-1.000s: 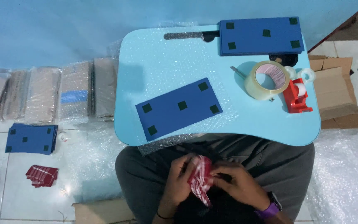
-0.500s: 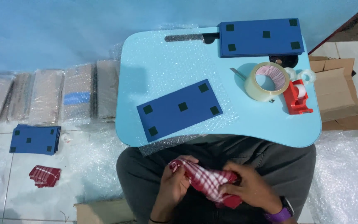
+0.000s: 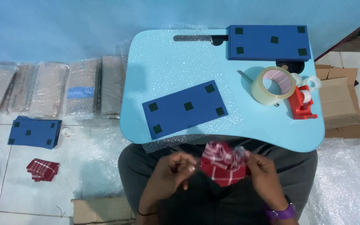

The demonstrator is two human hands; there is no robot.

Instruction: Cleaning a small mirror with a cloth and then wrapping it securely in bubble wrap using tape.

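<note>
Your right hand (image 3: 263,168) is closed on a red-and-white checked cloth (image 3: 223,164), fingers pinching its right edge, held over your lap just below the near rim of the worktop (image 3: 167,62). Your left hand (image 3: 171,173) sits just beside the cloth at its 9 o'clock, fingers loosely curled w/ fingertips bent in; can't tell if it touches the fabric, and it grips nothing I can see. Purple band on your right wrist.

The cloth is bunched, not flat, at 6 o'clock from the worktop centre.

On the light-blue worktop, covered w/ bubble wrap:
- Blue board (image 3: 184,109) w/ dark square patches, lying tilted, near edge, approx 7 o'clock of centre.
- Stack of blue boards (image 3: 269,41) at 1 o'clock, far right corner.
- Clear tape roll (image 3: 271,85) at 3 o'clock, lying tilted.
- Red tape dispenser (image 3: 303,104) just beside the roll, at its 4 o'clock.

Off the worktop, on the floor at 9 o'clock: a row of bubble-wrapped bundles (image 3: 51,89) along the blue wall. Nearer you at 8 o'clock, another pile of blue boards (image 3: 34,132), and below it a folded pile of checked cloths (image 3: 42,169). Flattened cardboard (image 3: 340,104) lies at 3 o'clock, partly under the worktop's right edge. Bubble wrap sheet on the floor both sides of your legs.
</note>
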